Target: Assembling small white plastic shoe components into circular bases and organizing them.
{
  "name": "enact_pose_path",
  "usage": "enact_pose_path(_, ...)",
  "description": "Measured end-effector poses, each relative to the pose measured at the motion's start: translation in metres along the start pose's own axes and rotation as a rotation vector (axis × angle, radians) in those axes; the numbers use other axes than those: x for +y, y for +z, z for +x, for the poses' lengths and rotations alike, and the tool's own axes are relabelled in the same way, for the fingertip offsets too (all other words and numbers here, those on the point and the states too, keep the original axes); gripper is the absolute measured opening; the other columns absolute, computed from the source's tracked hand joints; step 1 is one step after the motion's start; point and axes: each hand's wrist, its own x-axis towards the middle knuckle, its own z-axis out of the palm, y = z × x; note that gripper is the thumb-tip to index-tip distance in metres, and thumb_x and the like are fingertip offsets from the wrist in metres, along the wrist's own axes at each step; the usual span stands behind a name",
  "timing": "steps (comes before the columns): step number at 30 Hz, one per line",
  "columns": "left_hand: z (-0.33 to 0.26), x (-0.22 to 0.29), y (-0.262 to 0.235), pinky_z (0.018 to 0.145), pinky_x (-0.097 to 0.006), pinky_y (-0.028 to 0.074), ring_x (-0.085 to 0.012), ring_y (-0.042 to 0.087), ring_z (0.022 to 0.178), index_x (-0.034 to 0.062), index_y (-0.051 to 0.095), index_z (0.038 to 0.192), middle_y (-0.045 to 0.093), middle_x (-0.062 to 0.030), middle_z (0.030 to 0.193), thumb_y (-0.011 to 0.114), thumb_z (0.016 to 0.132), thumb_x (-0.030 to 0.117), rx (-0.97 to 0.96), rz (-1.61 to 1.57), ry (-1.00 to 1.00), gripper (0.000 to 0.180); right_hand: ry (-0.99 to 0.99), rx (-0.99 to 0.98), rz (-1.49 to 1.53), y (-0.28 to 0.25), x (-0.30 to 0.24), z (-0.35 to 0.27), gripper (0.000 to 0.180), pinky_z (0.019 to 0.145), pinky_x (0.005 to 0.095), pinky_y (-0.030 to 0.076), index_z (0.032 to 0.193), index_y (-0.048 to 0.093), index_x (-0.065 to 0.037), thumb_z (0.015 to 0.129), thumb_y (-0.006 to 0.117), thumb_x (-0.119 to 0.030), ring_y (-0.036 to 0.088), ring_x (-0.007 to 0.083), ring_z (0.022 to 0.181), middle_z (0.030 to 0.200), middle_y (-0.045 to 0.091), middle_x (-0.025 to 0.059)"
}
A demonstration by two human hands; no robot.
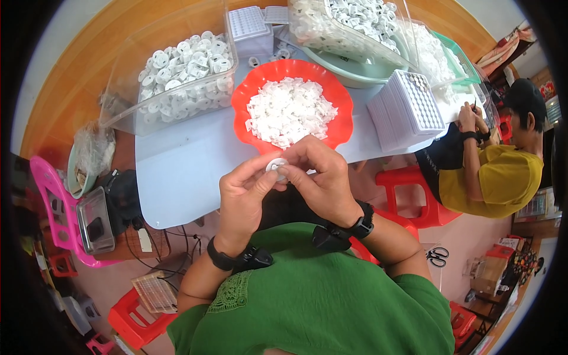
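Between my two hands is a small round white plastic part (276, 166), held just in front of the table's near edge. My left hand (244, 186) pinches it from the left with thumb and fingers. From the other side, my right hand (319, 177) presses its thumb and fingertips on the same part. Right behind my fingers stands a red scalloped bowl (241, 112) heaped with small white plastic pieces (290, 109). To its left, a clear plastic bin (127, 109) contains many round white parts (186, 65) like the held one.
A stack of white trays (393, 115) stands at the table's right. Behind it are a green basin (349, 74) and a tilted clear bin (355, 32) of parts. The pale blue table (171, 177) extends left. A person in yellow (497, 171) works at the right, near red stools (408, 189).
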Motion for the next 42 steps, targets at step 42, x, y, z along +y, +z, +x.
enact_pose_path(42, 0.051, 0.068, -0.045, 0.058, -0.027, 0.054, -0.0199, 0.066, 0.068, -0.0060, 0.054, 0.117, 0.066, -0.0209, 0.090, 0.049, 0.095, 0.015, -0.130, 0.092, -0.238, 0.031, 0.317, -0.391, -0.872, -0.161, -0.017, 0.278, 0.027, 0.061, 0.0319, 0.056, 0.105, 0.063, 0.000, 0.081, 0.054, -0.010, 0.060, 0.0192, 0.080, 0.094, 0.060, 0.0109)
